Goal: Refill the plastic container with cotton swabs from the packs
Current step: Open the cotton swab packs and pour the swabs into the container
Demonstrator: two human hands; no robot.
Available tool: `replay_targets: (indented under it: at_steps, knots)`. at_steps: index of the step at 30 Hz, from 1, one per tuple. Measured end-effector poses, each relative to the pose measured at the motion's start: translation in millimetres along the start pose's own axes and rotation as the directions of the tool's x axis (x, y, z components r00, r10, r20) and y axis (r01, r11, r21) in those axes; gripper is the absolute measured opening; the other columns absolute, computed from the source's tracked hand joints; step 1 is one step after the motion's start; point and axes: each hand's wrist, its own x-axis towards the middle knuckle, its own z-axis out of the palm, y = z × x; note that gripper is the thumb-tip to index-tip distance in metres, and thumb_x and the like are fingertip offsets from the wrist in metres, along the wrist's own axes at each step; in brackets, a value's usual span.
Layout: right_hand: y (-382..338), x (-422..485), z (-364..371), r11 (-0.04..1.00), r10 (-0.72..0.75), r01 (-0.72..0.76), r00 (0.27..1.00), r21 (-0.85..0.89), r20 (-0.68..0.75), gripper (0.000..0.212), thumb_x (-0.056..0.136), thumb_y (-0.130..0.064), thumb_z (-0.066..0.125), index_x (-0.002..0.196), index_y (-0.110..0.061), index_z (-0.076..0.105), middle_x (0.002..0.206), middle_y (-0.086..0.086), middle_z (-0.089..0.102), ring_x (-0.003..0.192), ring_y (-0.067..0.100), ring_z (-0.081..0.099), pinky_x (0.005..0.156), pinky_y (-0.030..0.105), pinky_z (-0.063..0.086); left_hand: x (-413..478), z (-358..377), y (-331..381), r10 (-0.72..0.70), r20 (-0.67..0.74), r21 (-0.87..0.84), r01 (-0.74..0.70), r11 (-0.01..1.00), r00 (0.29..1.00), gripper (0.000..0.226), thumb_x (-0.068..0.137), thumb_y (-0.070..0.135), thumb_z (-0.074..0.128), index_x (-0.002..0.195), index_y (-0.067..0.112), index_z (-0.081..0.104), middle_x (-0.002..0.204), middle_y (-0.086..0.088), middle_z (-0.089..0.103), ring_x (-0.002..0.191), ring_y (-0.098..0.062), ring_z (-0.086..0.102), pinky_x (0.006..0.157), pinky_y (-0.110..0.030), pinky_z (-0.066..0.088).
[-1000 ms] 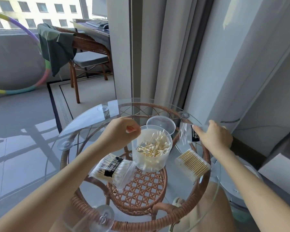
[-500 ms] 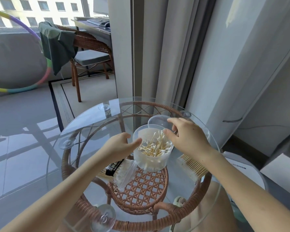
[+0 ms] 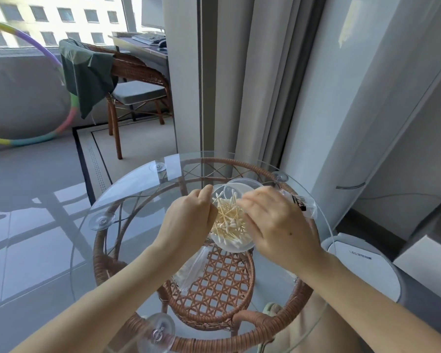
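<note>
A clear plastic container (image 3: 236,244), partly filled with loose cotton swabs (image 3: 228,217), stands near the middle of the round glass table (image 3: 127,197). My left hand (image 3: 189,220) has its fingers curled against the container's left rim and grips it. My right hand (image 3: 278,225) lies over the container's right side, its blurred fingers reaching fairly straight across the rim above the swabs. A swab pack (image 3: 191,268) in clear plastic lies below my left wrist, mostly hidden. An empty-looking pack with a black label (image 3: 302,203) lies beyond my right hand.
The container's clear lid (image 3: 242,186) lies just behind it. Suction cups (image 3: 102,220) sit on the glass near its edge. Below the glass is a rattan frame with a woven shelf (image 3: 214,284). A white appliance (image 3: 362,261) stands at the right, a rattan chair (image 3: 135,80) far back.
My right hand came from the labelled pack at the right over to the container and now covers its right side. My left hand moved closer onto the left rim. The view tilted downward.
</note>
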Motion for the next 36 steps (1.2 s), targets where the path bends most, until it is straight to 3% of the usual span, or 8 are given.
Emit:
replay_targets:
  at_steps: [5,8,14,19,25,31,34,36]
  knots:
    - [-3.5,5.9,28.3,0.993,0.111,-0.096,0.948,-0.064,0.299,0.06,0.082,-0.028,0.068,0.13,0.003,0.049,0.13,0.021,0.056,0.124,0.036,0.051,0.105,0.047,0.04,1.4,0.6,5.2,0.017,-0.053,-0.024,-0.018,1.0,0.998,0.029,0.092,0.013,0.04,0.111,-0.001,0.058,0.079,-0.014,0.067,0.06,-0.031,0.061,0.054,-0.04,0.053]
    - [-6.1,15.6,31.6,0.974,0.202,-0.228,0.871,0.005,0.449,0.064,0.089,-0.041,0.053,0.14,-0.006,0.036,0.136,0.01,0.052,0.129,0.027,0.042,0.11,0.041,0.028,4.8,0.2,8.9,0.037,-0.077,-0.041,-0.04,0.998,0.996,0.033,0.09,0.012,0.038,0.112,-0.002,0.058,0.083,-0.016,0.068,0.064,-0.034,0.062,0.056,-0.039,0.054]
    - [-5.3,11.6,33.9,0.997,0.003,-0.019,0.975,0.071,0.222,0.02,0.067,-0.006,0.075,0.086,-0.01,0.071,0.079,0.004,0.073,0.075,0.027,0.067,0.074,0.039,0.051,12.9,3.3,0.8,-0.072,-0.043,-0.026,0.071,0.997,0.997,0.029,0.09,0.008,0.038,0.111,0.004,0.057,0.08,-0.012,0.063,0.064,-0.029,0.055,0.056,-0.036,0.045]
    - [-3.0,12.4,35.4,0.989,-0.053,0.043,0.996,0.141,0.069,0.011,0.08,-0.013,0.068,0.088,-0.011,0.076,0.093,0.004,0.076,0.09,0.022,0.07,0.083,0.038,0.053,16.5,3.8,-0.8,-0.124,-0.034,-0.072,0.121,0.99,0.992,0.02,0.089,0.008,0.038,0.094,0.0,0.055,0.068,-0.007,0.053,0.059,-0.027,0.047,0.053,-0.031,0.032]
    - [7.8,11.5,19.7,0.963,-0.108,0.029,0.952,0.268,0.285,0.014,0.078,-0.023,0.066,0.086,-0.018,0.076,0.104,-0.001,0.074,0.111,0.02,0.063,0.101,0.044,0.043,19.1,-0.5,-10.6,-0.115,-0.051,-0.064,0.111,0.992,0.992,0.027,0.089,0.008,0.04,0.106,-0.002,0.058,0.081,-0.017,0.067,0.063,-0.025,0.046,0.057,-0.03,0.033]
    - [10.4,24.1,0.6,0.883,-0.006,-0.168,0.93,0.439,0.368,0.011,0.08,-0.025,0.069,0.08,-0.014,0.071,0.116,0.002,0.069,0.121,0.013,0.054,0.108,0.032,0.034,22.5,-3.2,-13.3,-0.109,-0.041,-0.052,0.107,0.993,0.993,0.029,0.09,0.011,0.038,0.105,-0.003,0.059,0.079,-0.018,0.067,0.069,-0.033,0.059,0.06,-0.039,0.048]
    - [7.6,22.2,2.0,0.854,0.062,-0.24,0.928,0.462,0.367,0.022,0.085,-0.027,0.063,0.105,-0.016,0.062,0.118,0.002,0.067,0.114,0.015,0.058,0.099,0.033,0.046,20.7,-4.0,-10.6,-0.097,0.01,-0.056,0.097,0.994,0.995,0.026,0.089,0.01,0.038,0.098,-0.001,0.059,0.069,-0.011,0.058,0.06,-0.028,0.052,0.046,-0.03,0.037]
    - [5.4,16.6,8.6,0.918,-0.01,-0.157,0.908,0.363,0.419,0.032,0.09,-0.03,0.052,0.117,-0.016,0.061,0.117,0.001,0.067,0.11,0.017,0.061,0.103,0.035,0.042,20.1,-3.5,-10.3,-0.107,0.051,-0.079,0.11,0.991,0.993,0.023,0.089,0.01,0.038,0.092,0.0,0.059,0.067,-0.009,0.055,0.06,-0.029,0.051,0.046,-0.03,0.035]
